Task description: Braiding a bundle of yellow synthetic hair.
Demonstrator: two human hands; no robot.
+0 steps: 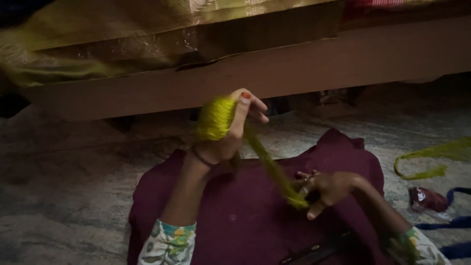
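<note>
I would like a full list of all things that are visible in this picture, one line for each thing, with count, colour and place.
yarn bundle: one, yellow-green, wound around the left hand
yarn strand: one, yellow-green, stretched from the left hand down to the right hand
cloth: one, dark maroon, spread on the floor under both hands
loose yarn: one length, yellow-green, on the floor at the right
wrapper: one, dark red, on the floor at the right
blue strip: one, dark blue, at the right edge
bed frame: one, brown, across the top
fabric: one, olive-gold, hanging over the bed frame
floor: grey, mottled
left hand: one, raised, grip shut on the yarn bundle
right hand: one, lower, grip shut on the yarn strand
</note>
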